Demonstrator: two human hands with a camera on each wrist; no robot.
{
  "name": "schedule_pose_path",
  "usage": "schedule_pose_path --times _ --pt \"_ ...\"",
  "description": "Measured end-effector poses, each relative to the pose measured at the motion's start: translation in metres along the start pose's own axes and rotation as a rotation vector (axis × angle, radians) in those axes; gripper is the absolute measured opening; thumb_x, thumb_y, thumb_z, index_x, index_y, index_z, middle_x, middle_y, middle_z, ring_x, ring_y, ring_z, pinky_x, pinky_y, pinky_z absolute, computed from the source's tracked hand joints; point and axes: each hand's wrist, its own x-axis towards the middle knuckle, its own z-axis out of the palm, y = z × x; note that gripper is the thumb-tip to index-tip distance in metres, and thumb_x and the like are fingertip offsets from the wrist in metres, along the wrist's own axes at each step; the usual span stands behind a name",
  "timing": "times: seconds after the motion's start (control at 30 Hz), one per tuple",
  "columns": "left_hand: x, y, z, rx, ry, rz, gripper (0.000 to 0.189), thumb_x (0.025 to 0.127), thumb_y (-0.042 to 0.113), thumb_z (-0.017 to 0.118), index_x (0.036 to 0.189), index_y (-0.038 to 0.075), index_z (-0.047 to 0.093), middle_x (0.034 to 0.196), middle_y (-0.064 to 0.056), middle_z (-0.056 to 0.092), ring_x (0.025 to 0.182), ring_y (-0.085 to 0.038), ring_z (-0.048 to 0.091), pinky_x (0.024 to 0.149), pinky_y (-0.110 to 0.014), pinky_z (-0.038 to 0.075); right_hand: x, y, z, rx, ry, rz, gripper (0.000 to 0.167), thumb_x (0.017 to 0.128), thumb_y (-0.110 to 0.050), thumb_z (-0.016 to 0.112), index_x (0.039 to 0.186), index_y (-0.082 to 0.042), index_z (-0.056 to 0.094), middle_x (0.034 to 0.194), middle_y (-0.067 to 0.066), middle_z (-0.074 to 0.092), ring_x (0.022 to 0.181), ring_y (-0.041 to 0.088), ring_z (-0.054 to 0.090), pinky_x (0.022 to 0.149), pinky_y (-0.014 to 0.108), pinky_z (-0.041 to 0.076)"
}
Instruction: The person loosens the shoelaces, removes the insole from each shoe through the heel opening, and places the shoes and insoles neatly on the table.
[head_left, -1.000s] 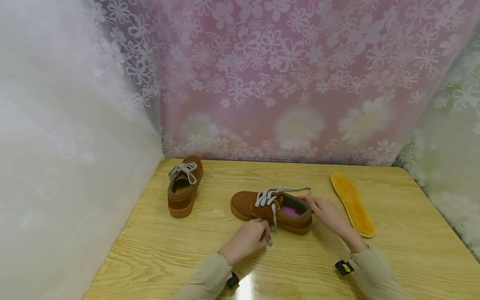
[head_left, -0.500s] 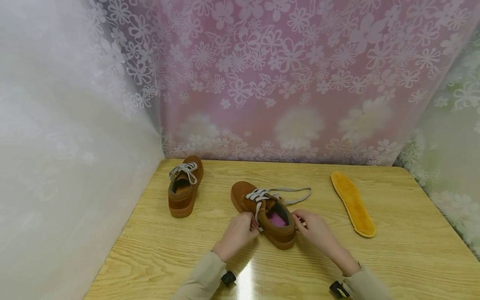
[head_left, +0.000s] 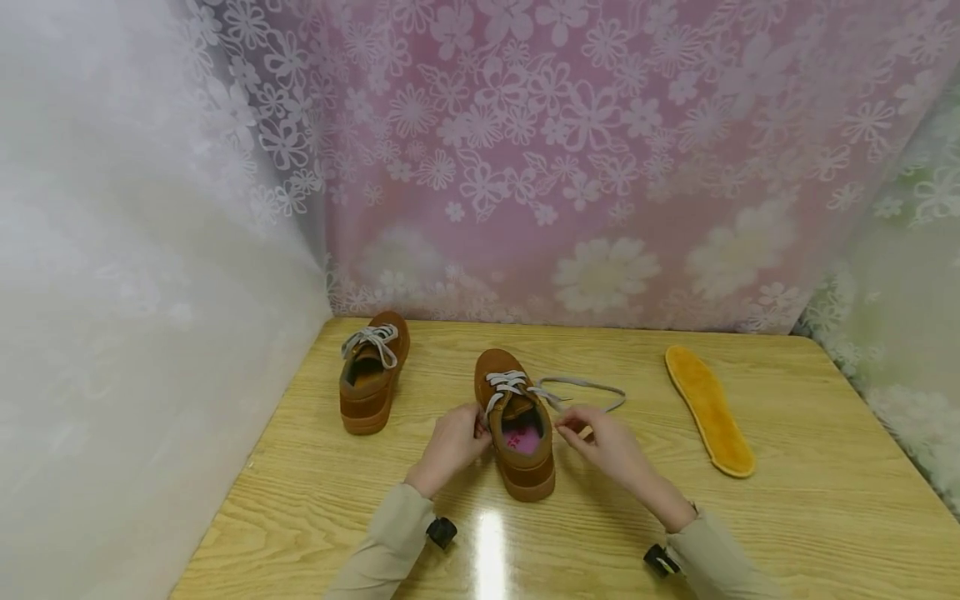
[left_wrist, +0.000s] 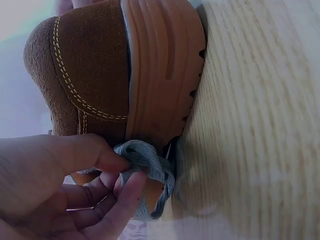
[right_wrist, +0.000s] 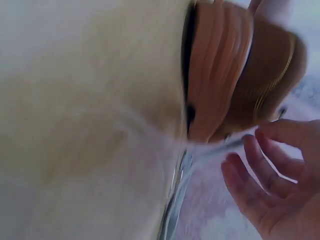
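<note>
Shoe [head_left: 517, 406] points lengthwise away, toe slightly left; left hand [head_left: 450, 440] pinches lace [left_wrist: 141, 151], right hand [head_left: 611, 450] grip unclear; second shoe [head_left: 388, 382] and insole [head_left: 709, 412] flank it.

The middle shoe [head_left: 517, 407] is matt, napped, suede-like, its sole [left_wrist: 160, 65] smooth and rubbery, its lace [left_wrist: 142, 150] woven cloth; from it, fuzzy plush insole [head_left: 708, 408] at 3 o'clock, wood-grained table [head_left: 825, 467] glossy at 6, smooth curtain [head_left: 585, 167] at 12

Table [head_left: 810, 400]: 2 shoes [head_left: 516, 406], 1 insole [head_left: 710, 410]
</note>
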Motion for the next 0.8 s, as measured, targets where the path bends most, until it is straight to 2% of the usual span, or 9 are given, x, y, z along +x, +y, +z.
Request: schedule_pose_path --times 0.13,0.23,0.3,0.4,0.47,0.57,0.67,0.73,0.8 --pt "-0.002 0.0 -0.001 0.005 -0.006 0.004 0.012 0.087 0.002 0.07 0.082 0.006 0.06 0.074 0.0 0.051 0.062 -0.011 0.043 0.056 -0.024 0.036 0.023 0.024 -0.003 -0.18 0.033 -0.032 0.035 0.085 -0.006 0.082 0.117 0.0 0.068 0.112 0.018 0.067 0.103 0.038 0.065 0.084 0.052 0.056" --pt "-0.004 0.0 0.0 0.004 -0.005 -0.005 0.01 0.089 0.004 0.07 0.086 0.007 0.061 0.082 -0.001 0.051 0.068 -0.013 0.044 0.062 -0.028 0.037 0.037 0.041 -0.004 -0.278 -0.056 -0.047 0.06 0.083 -0.012 0.085 0.134 0.006 0.059 0.134 0.028 0.058 0.121 0.05 0.054 0.098 0.064 0.046" --pt "-0.005 -0.001 0.0 0.002 -0.003 -0.011 0.008 0.09 0.004 0.069 0.088 0.007 0.062 0.087 -0.002 0.051 0.071 -0.014 0.044 0.065 -0.031 0.037 0.045 0.049 -0.003 -0.289 -0.134 -0.041 0.067 0.085 -0.016 0.084 0.14 0.007 0.054 0.141 0.03 0.053 0.127 0.052 0.05 0.102 0.065 0.043" --pt "-0.006 -0.003 0.001 0.008 0.0 -0.013 0.007 0.09 0.003 0.069 0.088 0.006 0.063 0.086 -0.003 0.05 0.071 -0.015 0.043 0.065 -0.033 0.036 0.058 0.058 0.0 -0.269 -0.203 -0.036 0.062 0.089 -0.018 0.08 0.14 0.008 0.055 0.138 0.029 0.056 0.125 0.049 0.054 0.103 0.062 0.044" --pt "-0.007 -0.005 0.003 0.016 -0.003 -0.018 0.009 0.089 0.001 0.07 0.087 0.005 0.062 0.083 -0.002 0.049 0.07 -0.015 0.043 0.064 -0.033 0.035 0.065 0.062 0.003 -0.274 -0.208 -0.044 0.054 0.09 -0.018 0.079 0.134 0.006 0.061 0.128 0.025 0.063 0.115 0.043 0.061 0.097 0.057 0.05" --pt "-0.007 -0.009 0.005 0.01 -0.011 -0.039 0.012 0.087 0.001 0.073 0.089 0.005 0.062 0.082 -0.002 0.048 0.068 -0.016 0.043 0.065 -0.034 0.035 0.074 0.064 0.006 -0.267 -0.197 -0.046 0.037 0.088 -0.014 0.081 0.12 0.001 0.071 0.104 0.014 0.069 0.092 0.03 0.067 0.081 0.047 0.056" --pt "-0.006 -0.012 0.007 0.013 -0.017 -0.061 0.019 0.086 0.002 0.076 0.096 0.006 0.06 0.085 -0.003 0.048 0.07 -0.016 0.045 0.067 -0.036 0.038 0.078 0.063 0.008 -0.243 -0.199 -0.024 0.016 0.086 -0.009 0.081 0.101 -0.004 0.077 0.084 0.003 0.069 0.074 0.018 0.064 0.068 0.037 0.055" --pt "-0.005 -0.014 0.009 0.022 -0.021 -0.06 0.022 0.086 0.002 0.078 0.098 0.005 0.06 0.084 -0.003 0.051 0.07 -0.016 0.048 0.067 -0.037 0.041 0.078 0.061 0.008 -0.24 -0.209 -0.01 0.005 0.087 -0.008 0.08 0.091 -0.007 0.077 0.077 -0.001 0.068 0.069 0.014 0.061 0.064 0.035 0.053" --pt "-0.005 -0.016 0.01 0.048 -0.027 -0.052 0.019 0.087 0.002 0.077 0.097 0.005 0.062 0.08 -0.002 0.056 0.069 -0.015 0.052 0.066 -0.034 0.044 0.074 0.059 0.008 -0.229 -0.22 0.012 0.005 0.088 -0.008 0.078 0.085 -0.009 0.075 0.074 -0.002 0.067 0.067 0.013 0.06 0.063 0.033 0.052"
